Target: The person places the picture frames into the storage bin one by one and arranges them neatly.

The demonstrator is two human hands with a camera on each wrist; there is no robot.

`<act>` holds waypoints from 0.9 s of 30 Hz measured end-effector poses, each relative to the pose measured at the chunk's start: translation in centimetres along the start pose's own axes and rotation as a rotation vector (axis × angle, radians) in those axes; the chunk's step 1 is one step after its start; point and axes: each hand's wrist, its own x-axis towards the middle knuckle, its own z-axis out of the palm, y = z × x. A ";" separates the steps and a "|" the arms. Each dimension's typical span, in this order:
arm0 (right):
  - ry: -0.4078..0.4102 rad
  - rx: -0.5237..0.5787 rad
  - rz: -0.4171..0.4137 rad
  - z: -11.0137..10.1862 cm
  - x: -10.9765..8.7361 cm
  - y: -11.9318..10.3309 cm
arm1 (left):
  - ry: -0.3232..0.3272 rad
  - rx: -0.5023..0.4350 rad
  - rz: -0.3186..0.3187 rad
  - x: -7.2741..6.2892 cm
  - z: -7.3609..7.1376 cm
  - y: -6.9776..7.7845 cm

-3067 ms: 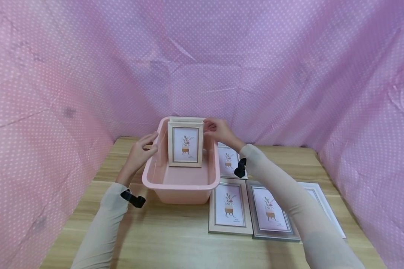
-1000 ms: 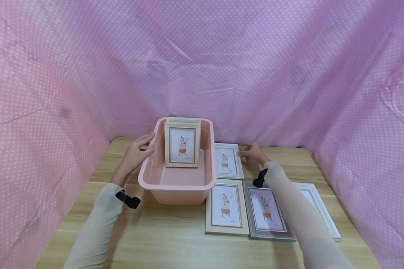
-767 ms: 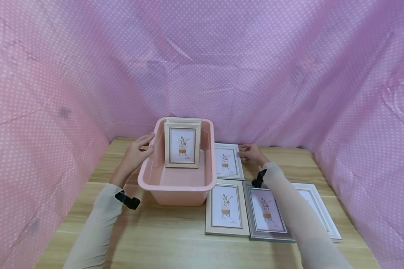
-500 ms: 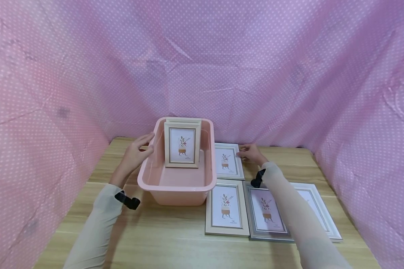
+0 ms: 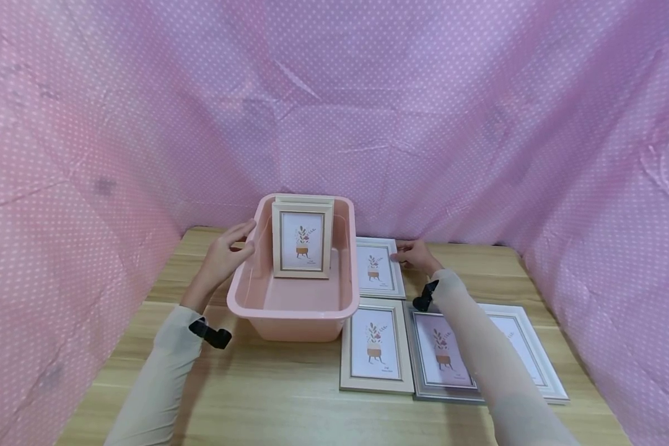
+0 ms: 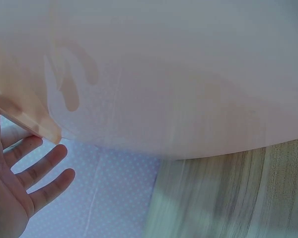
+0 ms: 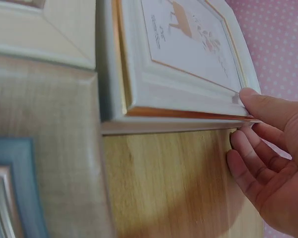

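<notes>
A pink plastic basin stands on the table, with cream picture frames propped upright inside, one behind another. My left hand touches the basin's left rim; in the left wrist view its fingers are spread and fairly straight beside the rim, the thumb out of sight. My right hand pinches the right edge of a white picture frame lying right of the basin. In the right wrist view the thumb presses on top, with fingers beneath. A narrow gap shows under that frame, above another pale edge.
Nearer the front lie a cream frame, a grey frame and another white frame, the last two partly covered by the right forearm. Pink dotted cloth hangs around the wooden table.
From about three seconds to one second ago, my right hand left the cream frame in the basin and moved right to the white frame. Since then both hands have stayed almost still.
</notes>
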 end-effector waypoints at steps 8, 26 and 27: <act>0.018 -0.025 0.116 0.7 0.3 -1.1 | 0.001 -0.014 -0.004 0.1 -0.2 0.0; 0.075 0.083 0.153 1.4 0.8 -0.8 | 0.003 -0.012 -0.002 0.1 0.2 -0.2; 0.076 0.107 0.153 1.3 0.8 -0.8 | 0.003 -0.010 -0.002 0.1 0.1 -0.2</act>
